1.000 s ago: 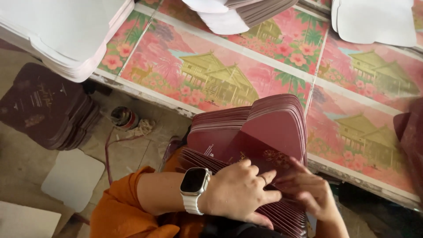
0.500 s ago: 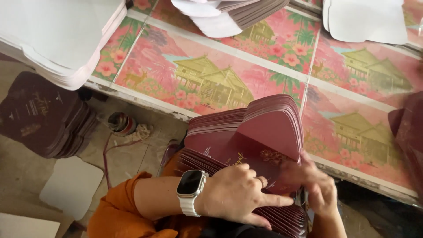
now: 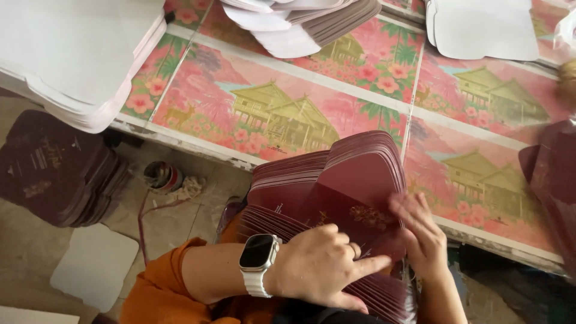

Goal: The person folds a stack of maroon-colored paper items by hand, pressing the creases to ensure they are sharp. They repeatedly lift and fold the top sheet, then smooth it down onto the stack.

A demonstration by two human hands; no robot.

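A fanned stack of maroon die-cut card sheets (image 3: 336,186) with gold print rests on my lap against the table edge. My left hand (image 3: 324,270), with a white smartwatch on the wrist, lies flat on the stack, fingers pressing the top sheets. Blurred by motion, my right hand (image 3: 420,231) touches the right side of the top sheet (image 3: 360,180), fingers spread; whether it grips a sheet I cannot tell.
The table (image 3: 288,114) carries pink printed sheets with houses and flowers. White card stacks lie at top left (image 3: 72,54), top centre (image 3: 300,24) and top right (image 3: 486,30). A maroon stack (image 3: 54,168) and a tape roll (image 3: 162,177) sit on the floor at left.
My right hand has slid up along the right side of the top sheets. The view shifted slightly. My left hand stays pressed on the stack.
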